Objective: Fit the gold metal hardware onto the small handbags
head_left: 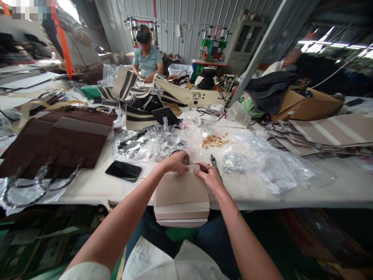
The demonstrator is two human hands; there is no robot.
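A beige panel with a pale stripe (180, 190), which looks like a bag piece, lies in front of me and hangs over the table's front edge. My left hand (176, 161) is curled at its far edge, with the fingertips closed on a small pale flap there. Beside it, my right hand (208, 175) pinches the same edge between thumb and fingers; a ring shows on one finger. What lies beneath the fingertips is partly hidden. Just right of my right hand is a pair of pliers (215, 161). Small gold metal pieces (214, 140) are heaped beyond the hands.
A black phone (123, 171) and dark brown bags (58, 144) with wrapped handles lie left. Clear plastic bags (274, 163) spread right, before stacked striped panels (332, 132). Black and striped pieces (140, 116) are piled behind. A co-worker (148, 58) sits across the table.
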